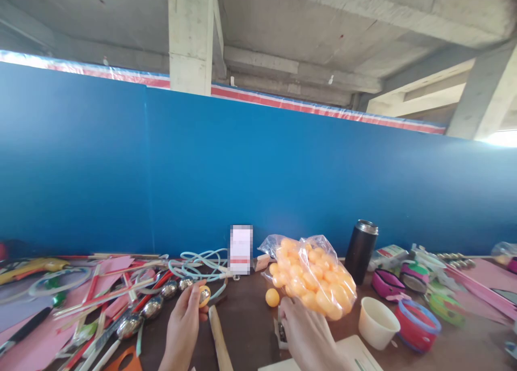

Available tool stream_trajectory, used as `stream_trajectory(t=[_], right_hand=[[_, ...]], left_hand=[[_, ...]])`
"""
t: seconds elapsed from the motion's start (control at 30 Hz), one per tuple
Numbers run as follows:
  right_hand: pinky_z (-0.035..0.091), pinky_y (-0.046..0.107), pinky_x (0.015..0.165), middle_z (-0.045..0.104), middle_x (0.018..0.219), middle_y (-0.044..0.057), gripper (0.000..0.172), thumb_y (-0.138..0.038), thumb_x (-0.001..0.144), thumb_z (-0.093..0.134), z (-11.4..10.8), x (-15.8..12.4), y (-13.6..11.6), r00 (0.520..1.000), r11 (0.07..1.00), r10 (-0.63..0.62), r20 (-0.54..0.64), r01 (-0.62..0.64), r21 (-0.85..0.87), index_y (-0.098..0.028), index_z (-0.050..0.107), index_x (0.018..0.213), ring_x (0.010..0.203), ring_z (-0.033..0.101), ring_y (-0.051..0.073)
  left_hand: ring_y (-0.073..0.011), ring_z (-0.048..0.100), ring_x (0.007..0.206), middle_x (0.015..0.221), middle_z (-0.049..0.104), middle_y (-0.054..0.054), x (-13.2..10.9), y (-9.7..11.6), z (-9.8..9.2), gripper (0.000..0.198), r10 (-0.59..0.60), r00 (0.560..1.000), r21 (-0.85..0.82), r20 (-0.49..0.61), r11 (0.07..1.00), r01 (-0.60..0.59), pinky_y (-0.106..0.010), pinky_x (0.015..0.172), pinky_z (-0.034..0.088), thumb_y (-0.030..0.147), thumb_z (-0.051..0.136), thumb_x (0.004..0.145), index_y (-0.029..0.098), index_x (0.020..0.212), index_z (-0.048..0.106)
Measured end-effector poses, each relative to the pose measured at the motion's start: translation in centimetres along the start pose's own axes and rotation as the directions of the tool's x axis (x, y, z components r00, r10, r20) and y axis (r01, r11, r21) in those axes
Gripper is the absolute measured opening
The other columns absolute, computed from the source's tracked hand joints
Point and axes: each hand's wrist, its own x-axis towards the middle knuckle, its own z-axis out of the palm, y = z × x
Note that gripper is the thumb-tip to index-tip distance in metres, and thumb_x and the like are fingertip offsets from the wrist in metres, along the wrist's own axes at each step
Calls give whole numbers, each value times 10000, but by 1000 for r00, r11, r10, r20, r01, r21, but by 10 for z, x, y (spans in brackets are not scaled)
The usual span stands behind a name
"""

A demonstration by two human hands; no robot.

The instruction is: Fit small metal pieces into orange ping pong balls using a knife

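Note:
My left hand [183, 322] is closed, thumb and fingers pinching a small round piece [204, 294] with an orange rim and a shiny silvery middle. My right hand [302, 328] reaches down over a small white box [282, 343] holding dark bits. Its fingers are bent together, and their tips are partly hidden, so what they hold cannot be made out. Behind it lies a clear plastic bag [311, 277] full of orange table tennis balls. One loose ball [272, 297] rests beside the bag. A wooden handle [220, 336] lies between my hands.
Shiny metal ladles [152, 308], straws and pink sheets crowd the left. A pale blue cable [197, 263] lies by an upright phone-like screen [241, 250]. A black flask [361, 251], a cream cup [378, 323] and a red-and-blue container [418, 325] stand right. A blue partition [258, 172] runs behind.

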Motion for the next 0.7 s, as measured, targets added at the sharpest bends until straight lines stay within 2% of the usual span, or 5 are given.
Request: stream_trajectory(t=[0.13,0.27,0.4,0.53,0.7], right_hand=[[420,315,647,567,881,58,151,-193,852,354,0,1,-11,995,965,-38,-93,60,256,-216,498,892,733,577,190],[361,198,380,499,642,-32,174,-335,881,335,10,4,-24,994,727,79,76,-110,678,-220,446,949,407,436,90],[269,141,285,470,633,-53,233,-397,822,451,26,7,-31,979,483,147,140,-194,854,-193,444,934,359,382,49],[268,141,277,534,716,-18,238,-407,809,496,38,7,-31,986,449,121,115,-158,880,-192,476,909,365,407,42],[320,163,329,563,679,-12,199,-386,810,525,46,5,-31,996,462,61,66,-87,883,-199,512,877,410,449,68]], left_hand=[[-153,566,582,733,626,-4,-7,9,3,524,1,999,-14,41,1000,0,-253,545,467,574,536,717,179,1051,617],[-136,549,538,672,596,7,-26,21,18,499,-42,975,-193,220,977,86,-237,487,451,527,595,700,160,1038,599],[-114,496,388,517,532,31,-50,22,36,462,-186,851,-130,490,950,283,-202,339,347,569,574,698,159,907,610],[-77,446,345,465,520,27,-60,11,47,474,-334,696,-65,636,875,480,-171,335,296,630,543,684,165,757,593],[-81,484,444,572,580,-2,-60,3,49,421,-261,639,-156,723,840,520,-185,415,369,571,643,634,160,702,590]])
